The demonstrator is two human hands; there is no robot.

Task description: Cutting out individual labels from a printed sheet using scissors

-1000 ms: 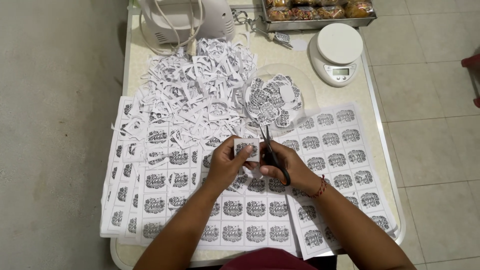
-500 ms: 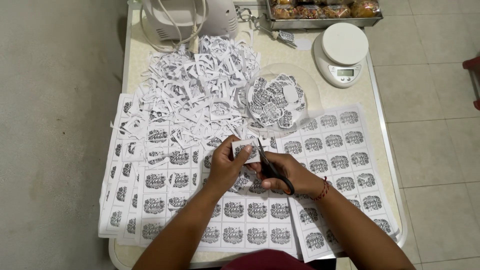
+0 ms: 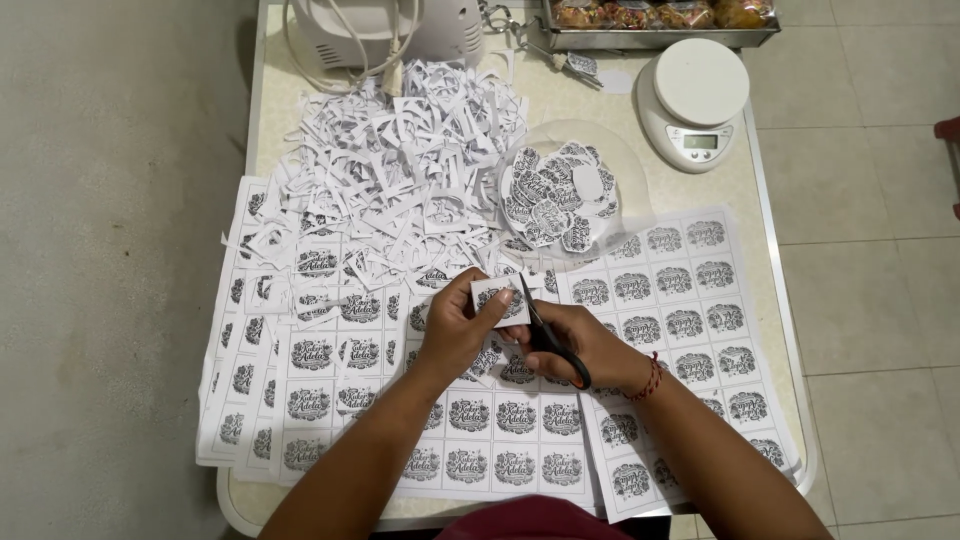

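Head view. The left hand (image 3: 455, 325) pinches a small printed paper label (image 3: 500, 298) between thumb and fingers, holding it just above the printed label sheets (image 3: 520, 440) that cover the table (image 3: 765, 300). The right hand (image 3: 585, 345) grips black-handled scissors (image 3: 545, 332), whose blades point up and meet the label's right edge. Behind the hands lies a heap of white paper offcuts (image 3: 400, 170); beside it, a clear dish (image 3: 625, 165) holds cut labels. A white kitchen scale (image 3: 695, 100) stands at the far right corner.

White label sheets (image 3: 690, 300) cover the table; cut labels (image 3: 555, 195) (black-printed) beside a scale's green screen (image 3: 700, 141).
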